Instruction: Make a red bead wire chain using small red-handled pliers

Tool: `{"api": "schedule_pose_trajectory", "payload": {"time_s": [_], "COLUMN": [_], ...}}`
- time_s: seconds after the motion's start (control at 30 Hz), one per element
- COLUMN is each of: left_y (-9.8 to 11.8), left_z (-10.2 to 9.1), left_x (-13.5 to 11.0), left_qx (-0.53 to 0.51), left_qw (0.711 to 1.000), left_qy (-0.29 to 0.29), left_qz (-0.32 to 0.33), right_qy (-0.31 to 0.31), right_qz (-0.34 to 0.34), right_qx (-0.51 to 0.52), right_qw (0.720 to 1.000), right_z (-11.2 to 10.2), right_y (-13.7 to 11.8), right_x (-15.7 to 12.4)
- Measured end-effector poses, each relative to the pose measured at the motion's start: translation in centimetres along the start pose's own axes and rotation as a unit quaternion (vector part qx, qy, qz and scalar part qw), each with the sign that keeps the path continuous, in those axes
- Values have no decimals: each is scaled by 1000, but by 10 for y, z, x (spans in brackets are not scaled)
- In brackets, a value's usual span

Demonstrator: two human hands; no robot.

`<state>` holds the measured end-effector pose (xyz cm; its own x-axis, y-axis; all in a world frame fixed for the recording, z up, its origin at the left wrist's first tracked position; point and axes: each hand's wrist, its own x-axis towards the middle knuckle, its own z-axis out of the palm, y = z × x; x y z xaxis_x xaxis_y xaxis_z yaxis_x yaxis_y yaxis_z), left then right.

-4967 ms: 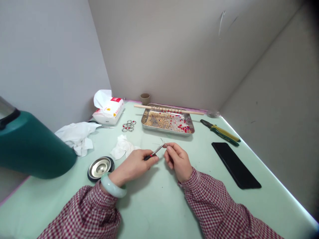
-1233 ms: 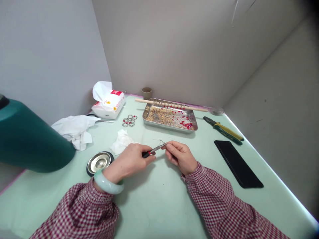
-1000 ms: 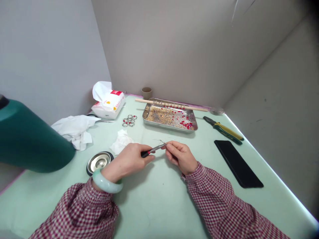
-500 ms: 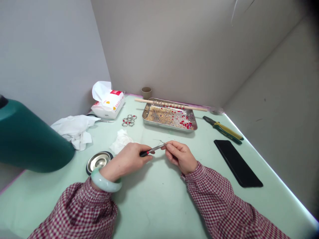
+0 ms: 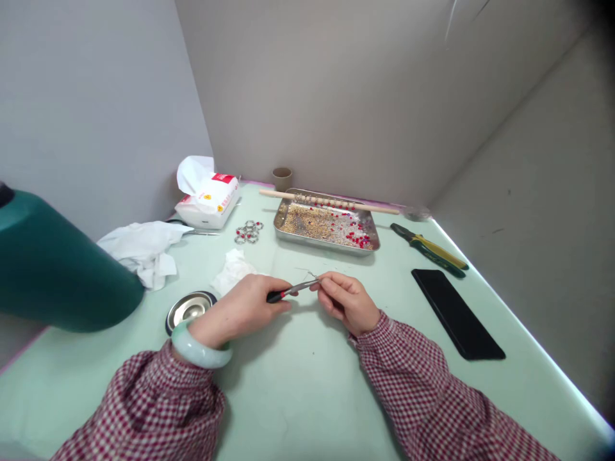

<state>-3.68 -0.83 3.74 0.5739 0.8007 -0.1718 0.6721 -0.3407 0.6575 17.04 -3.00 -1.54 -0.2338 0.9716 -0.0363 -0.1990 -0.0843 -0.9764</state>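
My left hand point(image 5: 240, 309) is closed around small pliers point(image 5: 288, 292) with a black and red handle, their metal tips pointing right. My right hand point(image 5: 346, 301) pinches a thin piece of wire point(image 5: 311, 275) at the plier tips, fingers pressed together. Both hands hover just above the pale green table point(image 5: 307, 384), near its middle. A pale jade bangle point(image 5: 196, 336) sits on my left wrist. Behind the hands stands a metal tray point(image 5: 327, 227) of gold and red beads, with a wooden stick point(image 5: 331, 203) carrying beads lying across its far rim.
Several metal rings point(image 5: 248, 232) lie left of the tray. A tissue pack point(image 5: 207, 198), crumpled tissues point(image 5: 141, 250) point(image 5: 231, 272) and a round metal lid point(image 5: 189, 308) are to the left, beside a large dark green container point(image 5: 57, 269). Yellow-green pliers point(image 5: 430, 250) and a black phone point(image 5: 456, 314) lie to the right. A small cup point(image 5: 281, 178) stands at the back.
Both hands stay on the pliers and wire. My left hand and forearm have slid slightly left and back along the pliers' handle; the view shifted a little since five seconds ago.
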Motion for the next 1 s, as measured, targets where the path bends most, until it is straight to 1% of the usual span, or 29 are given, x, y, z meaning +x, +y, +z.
{"api": "schedule_pose_trajectory", "payload": {"time_s": [0.17, 0.47, 0.6, 0.8, 0.9, 1.0], "left_y": [-2, -4, -2, 0, -2, -3], "left_z": [0, 4, 4, 2, 3, 5], "left_x": [1, 4, 4, 2, 2, 3], "left_qx": [7, 43, 47, 46, 52, 62], "left_qw": [1000, 998, 997, 997, 996, 995], "left_qy": [10, 48, 51, 54, 61, 71], "left_qz": [17, 26, 20, 29, 28, 24], "right_qy": [1, 40, 33, 25, 37, 66], "right_qz": [-9, -35, -37, -30, -46, -75], "right_qx": [-2, -58, -51, -33, -60, -114], "right_qw": [1000, 997, 997, 999, 996, 988], "right_z": [0, 4, 4, 2, 3, 6], "right_y": [1, 2, 2, 3, 3, 3], "right_x": [0, 0, 0, -1, -1, -1]}}
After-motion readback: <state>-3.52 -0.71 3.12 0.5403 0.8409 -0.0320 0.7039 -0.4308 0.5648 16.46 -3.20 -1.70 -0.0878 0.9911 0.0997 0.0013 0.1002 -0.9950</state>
